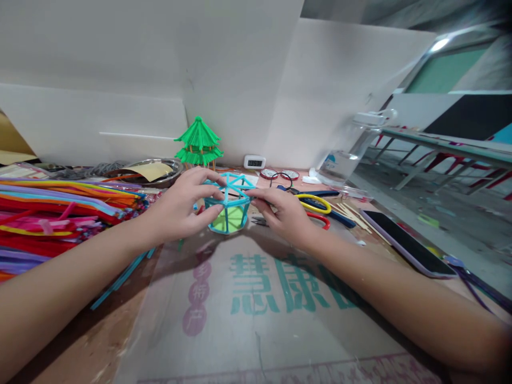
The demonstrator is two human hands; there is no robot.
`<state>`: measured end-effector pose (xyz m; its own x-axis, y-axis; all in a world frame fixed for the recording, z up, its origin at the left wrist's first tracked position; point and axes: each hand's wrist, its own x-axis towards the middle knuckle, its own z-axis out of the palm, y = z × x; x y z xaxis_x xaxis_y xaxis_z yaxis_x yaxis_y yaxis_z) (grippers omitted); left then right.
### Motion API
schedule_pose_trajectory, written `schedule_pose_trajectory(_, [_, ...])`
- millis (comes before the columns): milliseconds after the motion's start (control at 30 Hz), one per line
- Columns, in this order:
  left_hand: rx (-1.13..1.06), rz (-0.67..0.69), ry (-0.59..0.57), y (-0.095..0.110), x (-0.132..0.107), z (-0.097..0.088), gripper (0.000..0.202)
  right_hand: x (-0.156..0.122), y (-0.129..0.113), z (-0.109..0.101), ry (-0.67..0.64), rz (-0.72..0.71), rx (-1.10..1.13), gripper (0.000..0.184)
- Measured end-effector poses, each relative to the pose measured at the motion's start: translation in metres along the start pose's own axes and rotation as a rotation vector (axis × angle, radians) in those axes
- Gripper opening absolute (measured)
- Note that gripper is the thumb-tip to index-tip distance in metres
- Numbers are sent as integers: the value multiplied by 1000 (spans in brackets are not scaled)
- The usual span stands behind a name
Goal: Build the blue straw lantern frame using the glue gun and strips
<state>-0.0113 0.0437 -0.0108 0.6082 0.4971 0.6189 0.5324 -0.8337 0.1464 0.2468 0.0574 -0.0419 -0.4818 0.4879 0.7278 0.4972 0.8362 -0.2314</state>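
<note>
You are steadying a small, light-blue, open-sided frame of slender rods (pixel 226 220) between your two hands, its lime-green base (pixel 237 216) facing down above a translucent printed plastic sheet (pixel 216 354). Your left hand (pixel 180 205) is gripping the frame's left side, its thumb and fingers spreading apart around the upper rim. Your right hand (pixel 288 210) is pinching the rim's right corner, thumb and forefinger closing together. Just behind, a two-tiered bright-green fuzzy pagoda model (pixel 199 140) is standing near a white digital clock (pixel 255 161). To the left, multicoloured bundles of fuzzy stems (pixel 60 205) are lying beside a shiny round metal dish (pixel 176 172). To the right, thin pale wooden sticks (pixel 354 217) are lying near a dark-screened smartphone (pixel 406 242), while a clear plastic bottle (pixel 338 166) is standing farther back.
</note>
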Motion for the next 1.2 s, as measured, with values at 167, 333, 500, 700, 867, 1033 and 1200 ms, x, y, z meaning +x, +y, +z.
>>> schedule_pose_trajectory(167, [-26,24,-70,-1,1,-11,16,-2,-3,2,20,-30,-17,26])
schedule_pose_trajectory(333, [-123,-125,-106,-7,5,-27,25,-2,-4,2,28,-19,-10,26])
schedule_pose_trajectory(500, [-25,-306,127,-1,7,-29,19,-2,-9,3,30,-10,6,25])
schedule_pose_trajectory(700, [54,-175,84,10,8,-25,16,-3,-15,3,-1,37,21,26])
schedule_pose_trajectory(867, [57,-177,91,7,6,-25,19,-2,-19,-4,-40,68,33,31])
schedule_pose_trajectory(1033, [90,-247,156,6,8,-30,29,-9,-13,-11,4,23,83,35])
schedule_pose_trajectory(1200, [150,-113,153,33,-5,-12,36,-24,-7,-3,72,192,168,19])
